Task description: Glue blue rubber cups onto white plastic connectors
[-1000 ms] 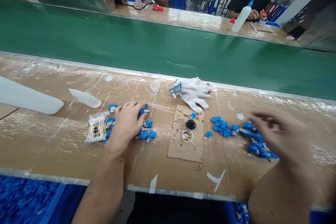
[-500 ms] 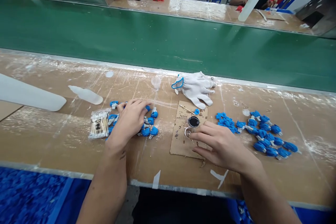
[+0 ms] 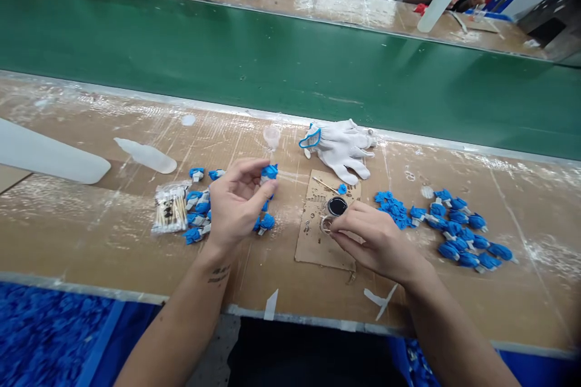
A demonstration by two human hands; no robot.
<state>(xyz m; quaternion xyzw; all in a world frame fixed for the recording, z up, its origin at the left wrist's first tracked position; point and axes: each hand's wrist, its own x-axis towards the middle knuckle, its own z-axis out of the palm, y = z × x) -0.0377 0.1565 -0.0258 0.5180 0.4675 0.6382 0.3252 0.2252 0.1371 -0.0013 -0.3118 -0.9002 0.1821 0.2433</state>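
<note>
My left hand (image 3: 238, 202) holds up a small blue and grey piece (image 3: 269, 172) between thumb and fingers, above a group of similar pieces (image 3: 196, 202). My right hand (image 3: 374, 236) is closed in a pinch at a small clear cup (image 3: 325, 225); what its fingertips hold is hidden. Just behind that cup is a round pot of dark liquid (image 3: 337, 206). Both stand on a stained cardboard piece (image 3: 313, 251), where a cotton swab (image 3: 323, 184) and a small blue part (image 3: 342, 189) also lie.
A white glove (image 3: 342, 148) lies behind the cardboard. Blue parts (image 3: 393, 210) and blue-grey pieces (image 3: 458, 233) are at right. A swab packet (image 3: 170, 210) and a white bottle (image 3: 146, 156) lie left. Beyond the green belt (image 3: 272, 60), people's hands work.
My left hand has lifted a blue and grey piece from the group and turned sideways. The fingers of my right hand have come together at the clear cup.
</note>
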